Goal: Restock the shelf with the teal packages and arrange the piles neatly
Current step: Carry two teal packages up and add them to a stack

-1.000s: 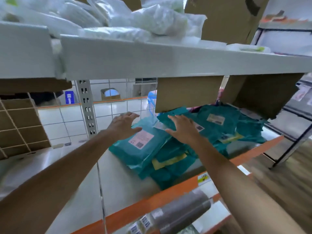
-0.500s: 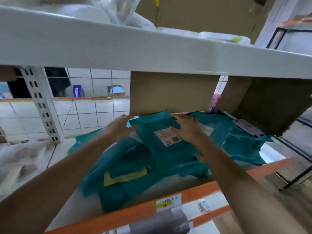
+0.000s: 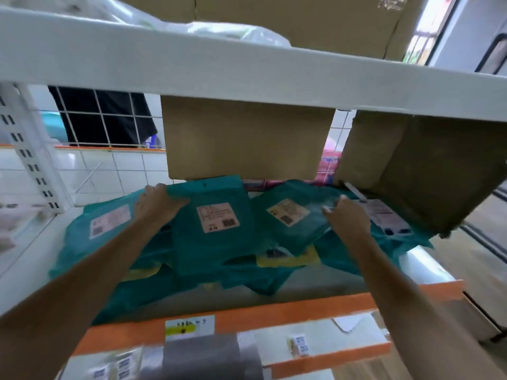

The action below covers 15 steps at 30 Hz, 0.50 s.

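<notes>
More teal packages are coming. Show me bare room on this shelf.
Bare shelf shows left of the teal pile by the white upright, and front right along the orange rail. Crowded: the middle, and the back by cardboard boxes.

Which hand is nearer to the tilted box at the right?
Right. The right hand is just left of the box; the left hand grips a package far to its left.
</notes>
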Tool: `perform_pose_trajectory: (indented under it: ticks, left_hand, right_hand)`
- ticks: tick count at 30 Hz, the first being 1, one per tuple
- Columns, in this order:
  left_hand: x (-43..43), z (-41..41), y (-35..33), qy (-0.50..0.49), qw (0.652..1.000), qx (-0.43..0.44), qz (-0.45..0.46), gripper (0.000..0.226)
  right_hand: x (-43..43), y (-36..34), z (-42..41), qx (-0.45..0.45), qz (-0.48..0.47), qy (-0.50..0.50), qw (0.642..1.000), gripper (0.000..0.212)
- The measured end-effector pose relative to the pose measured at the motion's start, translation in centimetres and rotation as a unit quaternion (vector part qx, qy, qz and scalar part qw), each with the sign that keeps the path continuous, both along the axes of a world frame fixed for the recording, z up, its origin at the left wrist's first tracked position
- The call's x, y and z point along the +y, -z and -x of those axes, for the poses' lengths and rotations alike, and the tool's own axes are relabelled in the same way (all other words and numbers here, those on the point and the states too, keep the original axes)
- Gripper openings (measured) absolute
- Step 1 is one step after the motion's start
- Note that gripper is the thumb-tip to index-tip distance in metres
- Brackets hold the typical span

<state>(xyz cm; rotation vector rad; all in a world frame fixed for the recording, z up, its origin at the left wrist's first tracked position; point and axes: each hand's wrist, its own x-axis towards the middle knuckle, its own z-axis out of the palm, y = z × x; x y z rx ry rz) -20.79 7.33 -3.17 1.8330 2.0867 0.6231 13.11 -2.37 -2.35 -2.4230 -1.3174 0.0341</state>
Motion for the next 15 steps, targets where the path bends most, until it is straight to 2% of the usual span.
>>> perform_pose_trajectory:
  ticks: [2,4,6,8,11,15]
  left_hand:
    - [-0.5,-0.2,-0.3,-0.007,1.000,-0.021,0.008,0.052]
    - [-0.7,-0.3,-0.5,0.024,0.996,-0.078,0.022,0.043]
    - [-0.9,-0.3,-0.7,0.055,0.993,-0.101,0.034,0.040]
    - [-0.8,-0.3,-0.8,0.077,0.991,-0.105,0.043,0.042]
    - [-0.4,-0.2,-0.9,0.092,0.985,-0.127,0.073,0.053]
    - [-0.3,-0.1,-0.8,0.056,0.983,-0.123,0.123,0.078]
  right_hand:
    - [-0.7,-0.1,-1.1,-0.005,0.020,0.021,1.000,0.045]
    - [-1.2,0.1,-2.1,-0.011,0.042,0.035,0.998,0.056]
    - [-1.5,0.2,-2.8,0.014,0.054,0.033,0.998,0.055]
    - [-1.4,0.1,-3.1,0.114,0.053,0.005,0.992,0.039]
    - [-1.0,-0.6,-2.5,0.295,0.028,-0.003,0.955,0.033]
    - [-0.4,-0.1,-1.2,0.436,-0.013,0.033,0.899,0.029]
